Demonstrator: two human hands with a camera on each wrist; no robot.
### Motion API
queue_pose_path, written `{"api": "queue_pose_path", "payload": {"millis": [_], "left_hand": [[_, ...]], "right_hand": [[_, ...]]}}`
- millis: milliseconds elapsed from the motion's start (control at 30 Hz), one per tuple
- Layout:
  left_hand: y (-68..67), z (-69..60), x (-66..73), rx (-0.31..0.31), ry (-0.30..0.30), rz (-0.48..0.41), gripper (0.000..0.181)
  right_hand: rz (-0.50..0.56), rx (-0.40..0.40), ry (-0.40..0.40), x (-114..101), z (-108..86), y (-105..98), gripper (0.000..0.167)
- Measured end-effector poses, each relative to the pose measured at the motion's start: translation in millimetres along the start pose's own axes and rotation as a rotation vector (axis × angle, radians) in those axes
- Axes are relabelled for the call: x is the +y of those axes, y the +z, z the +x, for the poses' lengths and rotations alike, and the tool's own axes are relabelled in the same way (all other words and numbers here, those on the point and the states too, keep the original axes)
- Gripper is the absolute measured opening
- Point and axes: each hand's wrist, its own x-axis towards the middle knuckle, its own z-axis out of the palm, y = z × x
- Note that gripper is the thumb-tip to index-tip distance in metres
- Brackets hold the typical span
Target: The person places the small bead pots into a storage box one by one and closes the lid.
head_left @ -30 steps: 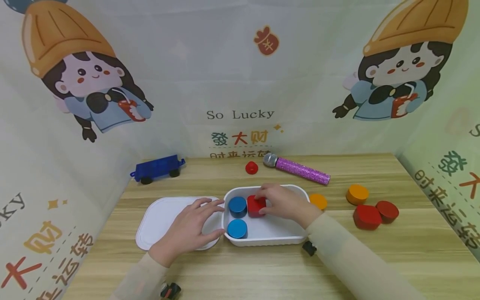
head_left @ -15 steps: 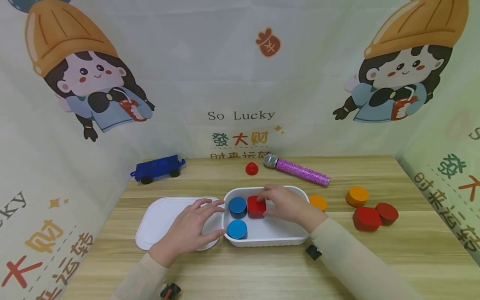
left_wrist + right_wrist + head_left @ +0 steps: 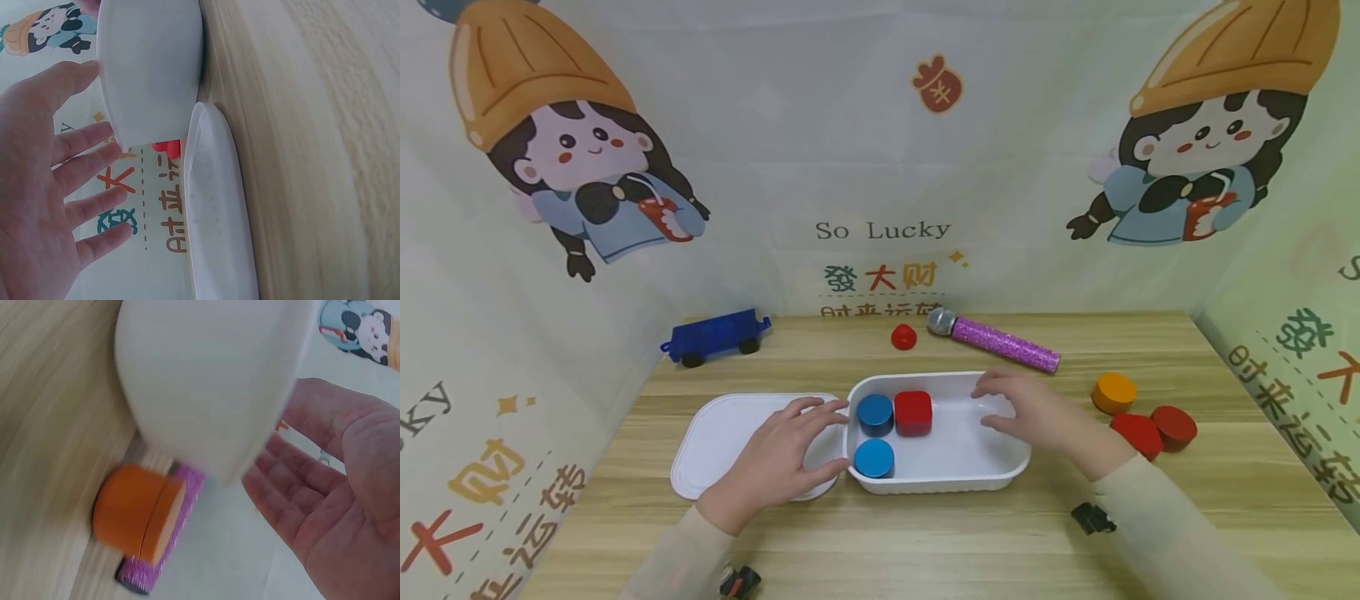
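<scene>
A white box (image 3: 955, 482) stands on the table with two blue round blocks (image 3: 875, 458) at its left end and a red square block (image 3: 913, 412) beside the rear one. My left hand (image 3: 778, 458) touches the left rim of the box with fingers spread, above a white lid (image 3: 718, 442); the left wrist view has its fingertips at the rim (image 3: 115, 134). Over the right end of the box is my right hand (image 3: 1037, 412), holding nothing, its fingers loosely bent. In the right wrist view an orange round block (image 3: 134, 512) stands beside the box; my right hand hides it in the head view.
Right of the box lie another orange round block (image 3: 1114, 392), a red block (image 3: 1137, 435) and a red round block (image 3: 1174, 427). Behind it are a purple microphone (image 3: 1003, 342) and a small red piece (image 3: 904, 337). A blue toy wagon (image 3: 715, 337) stands back left.
My right hand has let go of the red square block and moved right, to the right end of the box. The block stays beside the rear blue one. My left hand has not moved.
</scene>
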Motion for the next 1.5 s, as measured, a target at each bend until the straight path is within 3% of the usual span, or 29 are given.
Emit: {"api": "queue_pose_path", "payload": {"millis": [267,867,1133,1500], "left_hand": [[-0.8,-0.6,-0.8,0.005,-0.001,-0.005,0.057],[1.1,-2.3,-1.0,-0.001,0.002,-0.015,0.058],[-0.1,-5.8,0.2,0.0,-0.013,-0.013,0.058],[0.7,-1.5,-1.9,-0.009,0.002,-0.002,0.058]], "right_hand": [[-0.067,0.054,0.029,13.0,-28.0,-23.2,0.028],[-0.178,0.117,0.036,57.0,-89.7,-53.0,0.033],[-0.217,0.111,0.04,78.4,-111.6,-59.4,0.03],[-0.269,0.116,0.027,99.6,-131.6,-59.2,0.041]]}}
